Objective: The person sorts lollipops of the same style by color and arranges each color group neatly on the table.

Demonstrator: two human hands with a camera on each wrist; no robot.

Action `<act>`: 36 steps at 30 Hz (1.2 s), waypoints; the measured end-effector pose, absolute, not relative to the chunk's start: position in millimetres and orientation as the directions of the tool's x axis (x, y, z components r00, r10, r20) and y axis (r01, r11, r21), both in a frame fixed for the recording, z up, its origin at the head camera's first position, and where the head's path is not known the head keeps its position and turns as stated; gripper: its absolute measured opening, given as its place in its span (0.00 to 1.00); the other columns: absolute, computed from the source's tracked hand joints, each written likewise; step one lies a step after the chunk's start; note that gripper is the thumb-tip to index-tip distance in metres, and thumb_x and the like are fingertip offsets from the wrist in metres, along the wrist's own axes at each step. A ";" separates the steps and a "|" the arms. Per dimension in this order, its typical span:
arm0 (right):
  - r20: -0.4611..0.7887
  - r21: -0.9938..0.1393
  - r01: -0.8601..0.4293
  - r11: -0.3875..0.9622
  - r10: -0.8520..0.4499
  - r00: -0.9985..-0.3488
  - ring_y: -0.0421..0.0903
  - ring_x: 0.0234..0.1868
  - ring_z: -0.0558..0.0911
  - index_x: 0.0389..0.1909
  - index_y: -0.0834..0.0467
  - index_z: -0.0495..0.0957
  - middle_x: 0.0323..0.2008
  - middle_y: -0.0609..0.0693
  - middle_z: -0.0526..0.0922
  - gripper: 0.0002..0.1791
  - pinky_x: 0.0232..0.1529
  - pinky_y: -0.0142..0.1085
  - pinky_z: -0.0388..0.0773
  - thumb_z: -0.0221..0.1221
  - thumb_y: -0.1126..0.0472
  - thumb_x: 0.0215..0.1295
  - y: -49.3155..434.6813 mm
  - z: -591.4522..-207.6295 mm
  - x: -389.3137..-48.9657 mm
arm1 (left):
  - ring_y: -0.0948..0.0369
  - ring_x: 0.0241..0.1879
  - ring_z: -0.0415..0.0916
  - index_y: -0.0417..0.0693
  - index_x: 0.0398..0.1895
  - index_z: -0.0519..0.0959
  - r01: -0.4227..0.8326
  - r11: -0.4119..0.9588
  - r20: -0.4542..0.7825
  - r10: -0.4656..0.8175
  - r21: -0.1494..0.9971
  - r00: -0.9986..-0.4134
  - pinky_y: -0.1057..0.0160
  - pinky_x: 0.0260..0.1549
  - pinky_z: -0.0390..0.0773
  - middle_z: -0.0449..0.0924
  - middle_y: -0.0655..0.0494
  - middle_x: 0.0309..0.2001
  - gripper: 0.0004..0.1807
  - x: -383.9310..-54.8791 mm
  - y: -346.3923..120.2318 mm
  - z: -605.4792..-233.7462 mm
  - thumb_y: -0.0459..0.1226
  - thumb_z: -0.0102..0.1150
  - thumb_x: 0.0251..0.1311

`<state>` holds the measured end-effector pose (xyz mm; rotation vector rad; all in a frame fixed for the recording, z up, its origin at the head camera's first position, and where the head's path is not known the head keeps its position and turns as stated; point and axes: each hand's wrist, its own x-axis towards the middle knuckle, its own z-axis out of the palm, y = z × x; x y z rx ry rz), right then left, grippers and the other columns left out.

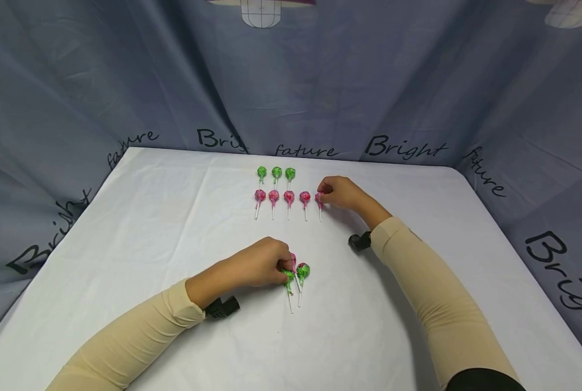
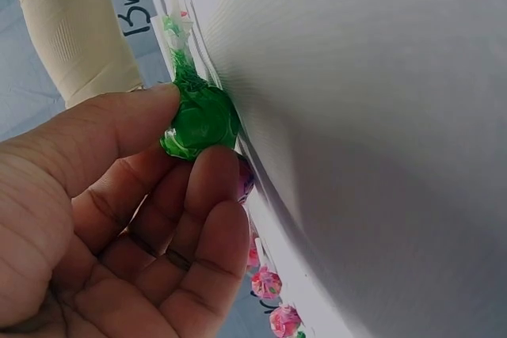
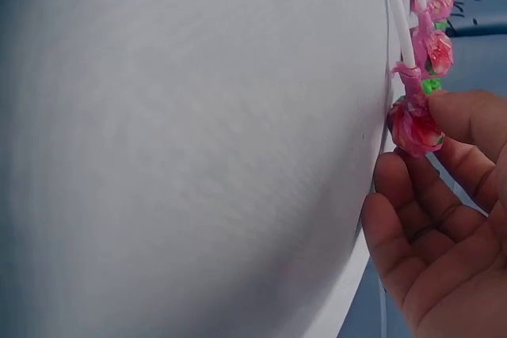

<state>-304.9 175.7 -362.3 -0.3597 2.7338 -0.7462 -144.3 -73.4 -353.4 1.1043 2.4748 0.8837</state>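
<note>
Where the white cloth-covered table (image 1: 149, 228) fills the head view, a row of pink foil-wrapped lollipops on white sticks (image 1: 281, 198) lies past its middle and serves as the landmark. Just behind that row lie three green foil-wrapped lollipops on white sticks (image 1: 276, 174). At the row's right end, the right hand (image 1: 340, 194) pinches the head of the endmost pink lollipop (image 3: 413, 126) between thumb and fingertips, its stick lying on the cloth in line with its neighbours. Nearer the person than the row, well apart from it, the left hand (image 1: 257, 264) pinches the head of a green lollipop (image 2: 202, 123) between thumb and forefinger; touching this one lie a second loose green lollipop (image 1: 303, 271) and a pink-wrapped one (image 1: 293, 260) mostly hidden by the fingers. Both forearms wear beige sleeves, each with a small black device at the wrist. Left of the row, right of it beyond the right hand, and between it and the near edge, bare cloth stretches wide. A grey-blue fabric backdrop (image 1: 125, 81) printed with the black word "Bright" rises close around the table's far and side edges.
</note>
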 end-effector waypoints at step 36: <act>-0.144 -0.594 -0.157 0.789 -0.296 -0.944 0.53 0.54 0.76 0.52 0.59 0.76 0.55 0.57 0.78 0.15 0.53 0.48 0.74 0.61 0.59 0.68 188.1 -354.9 -286.3 | 0.67 0.28 0.70 0.44 0.27 0.84 0.571 0.508 -0.005 0.750 0.645 -0.661 0.68 0.29 0.73 0.77 0.61 0.28 0.04 -143.4 -72.3 -353.1 0.28 0.70 0.53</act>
